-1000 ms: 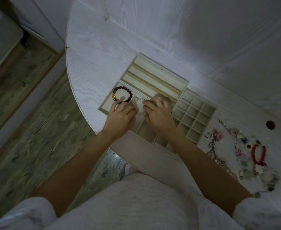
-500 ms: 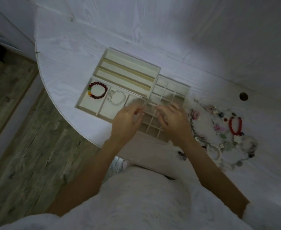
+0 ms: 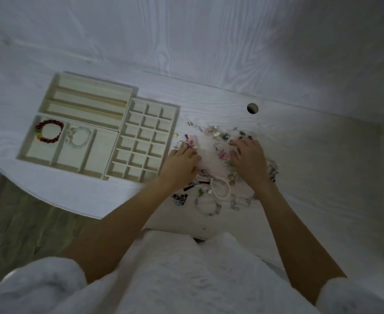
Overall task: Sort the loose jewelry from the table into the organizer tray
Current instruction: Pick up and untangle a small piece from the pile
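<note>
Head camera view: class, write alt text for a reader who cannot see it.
A person's left hand and right hand rest on a jewelry pile on a white table. Left of it, a tray holds a red bracelet and a clear one.

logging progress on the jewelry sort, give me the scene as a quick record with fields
tray: organizer tray on the table, left of the pile
sorted so far: dark red bead bracelet in the near-left compartment; pale bead bracelet in the next one
small grid cells: look empty
unsorted: loose jewelry pile right of the tray, including a pearl bracelet
left hand: on the pile's left edge, grasp unclear
right hand: on the pile, grasp unclear
</note>
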`<action>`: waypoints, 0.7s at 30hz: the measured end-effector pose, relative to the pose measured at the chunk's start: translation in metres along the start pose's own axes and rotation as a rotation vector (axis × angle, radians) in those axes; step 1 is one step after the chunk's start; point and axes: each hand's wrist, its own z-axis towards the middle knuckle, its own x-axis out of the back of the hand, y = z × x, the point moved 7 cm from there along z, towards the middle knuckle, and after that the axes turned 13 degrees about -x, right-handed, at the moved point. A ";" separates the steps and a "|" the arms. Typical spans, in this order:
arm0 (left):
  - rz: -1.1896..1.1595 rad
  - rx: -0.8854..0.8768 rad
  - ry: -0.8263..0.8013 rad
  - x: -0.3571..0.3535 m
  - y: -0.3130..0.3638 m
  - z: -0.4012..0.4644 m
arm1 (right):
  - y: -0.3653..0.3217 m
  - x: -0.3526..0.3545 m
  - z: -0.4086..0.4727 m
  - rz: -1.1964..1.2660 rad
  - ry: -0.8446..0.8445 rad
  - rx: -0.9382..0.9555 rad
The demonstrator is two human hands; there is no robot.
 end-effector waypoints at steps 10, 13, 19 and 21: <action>-0.018 0.089 0.212 0.014 -0.008 -0.002 | -0.049 -0.046 0.068 -0.103 -0.193 0.167; -0.036 0.211 0.308 0.034 -0.032 0.022 | -0.043 -0.046 0.061 -0.078 -0.192 0.210; -0.037 0.274 0.028 0.032 -0.062 0.076 | -0.031 -0.047 0.039 0.011 -0.199 0.321; -0.018 0.256 -0.020 0.029 -0.065 0.080 | -0.029 -0.048 0.034 -0.018 -0.251 0.322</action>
